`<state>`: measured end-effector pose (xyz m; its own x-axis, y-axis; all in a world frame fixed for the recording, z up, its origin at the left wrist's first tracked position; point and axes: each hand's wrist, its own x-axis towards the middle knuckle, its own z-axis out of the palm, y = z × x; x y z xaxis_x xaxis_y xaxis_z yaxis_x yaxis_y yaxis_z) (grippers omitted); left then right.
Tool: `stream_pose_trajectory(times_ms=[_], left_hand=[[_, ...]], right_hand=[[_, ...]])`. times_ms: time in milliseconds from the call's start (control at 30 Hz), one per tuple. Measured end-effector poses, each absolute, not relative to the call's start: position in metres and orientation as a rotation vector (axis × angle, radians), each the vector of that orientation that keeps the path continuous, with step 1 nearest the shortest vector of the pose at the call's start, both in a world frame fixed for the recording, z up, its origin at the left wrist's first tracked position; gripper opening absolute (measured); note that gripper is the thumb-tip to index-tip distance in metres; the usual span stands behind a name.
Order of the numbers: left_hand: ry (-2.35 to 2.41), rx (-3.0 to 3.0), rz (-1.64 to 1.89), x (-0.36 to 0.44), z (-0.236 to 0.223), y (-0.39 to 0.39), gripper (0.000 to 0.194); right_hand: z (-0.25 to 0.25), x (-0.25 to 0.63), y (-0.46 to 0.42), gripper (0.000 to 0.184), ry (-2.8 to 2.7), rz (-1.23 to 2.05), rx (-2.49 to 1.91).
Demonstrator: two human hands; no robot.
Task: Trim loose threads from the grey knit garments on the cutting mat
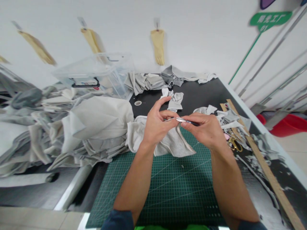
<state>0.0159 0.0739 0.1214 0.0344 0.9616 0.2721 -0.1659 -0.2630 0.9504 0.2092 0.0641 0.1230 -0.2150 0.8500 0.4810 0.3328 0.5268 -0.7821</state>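
Note:
My left hand [157, 124] pinches the edge of a light grey fabric piece [172, 143] between thumb and index finger, its other fingers partly raised. The cloth hangs below the hand, over the green cutting mat [182, 179]. In my right hand [203, 127] is a slim tool [180, 119] with a silver tip and a dark handle, gripped between thumb and fingers. Its tip points left and meets the fabric edge at my left fingertips. The exact kind of tool is hard to make out.
A large heap of grey cloth [96, 121] lies at left, before a clear plastic box [88, 76]. More folded fabric [151, 81] lines the back. At right are scraps, gold-handled scissors [235, 145] and a long wooden ruler [268, 179]. A red bucket [290, 124] stands beyond the table.

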Motion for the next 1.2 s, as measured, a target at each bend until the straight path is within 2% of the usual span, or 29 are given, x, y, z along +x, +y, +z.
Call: stream_pose_trajectory(times_ms=[367, 533, 667, 800, 933, 1067, 1200], left_hand=[[0.902, 1.265, 1.442, 0.016, 0.122, 0.075, 0.087], [0.904, 1.247, 1.465, 0.016, 0.121, 0.077, 0.067], [0.930, 1.279, 1.474, 0.016, 0.119, 0.079, 0.048], [0.955, 1.289, 1.492, 0.018, 0.115, 0.081, 0.039], [0.961, 1.236, 1.500, 0.020, 0.113, 0.081, 0.038], [0.938, 1.171, 1.503, 0.018, 0.112, 0.083, 0.037], [0.966, 1.272, 1.423, 0.007, 0.110, 0.084, 0.044]], right_hand=[[0.122, 0.206, 0.067, 0.022, -1.691, 0.706, -1.027], [0.115, 0.205, 0.076, 0.037, -1.427, 0.716, -1.159], [0.116, 0.205, 0.076, 0.040, -1.344, 0.702, -1.318], [0.119, 0.200, 0.071, 0.039, -1.420, 0.875, -1.194], [0.115, 0.194, 0.074, 0.046, -1.648, 0.977, -1.112], [0.107, 0.194, 0.081, 0.034, -1.687, 1.138, -1.067], [0.103, 0.202, 0.084, 0.035, -1.541, 1.203, -1.016]])
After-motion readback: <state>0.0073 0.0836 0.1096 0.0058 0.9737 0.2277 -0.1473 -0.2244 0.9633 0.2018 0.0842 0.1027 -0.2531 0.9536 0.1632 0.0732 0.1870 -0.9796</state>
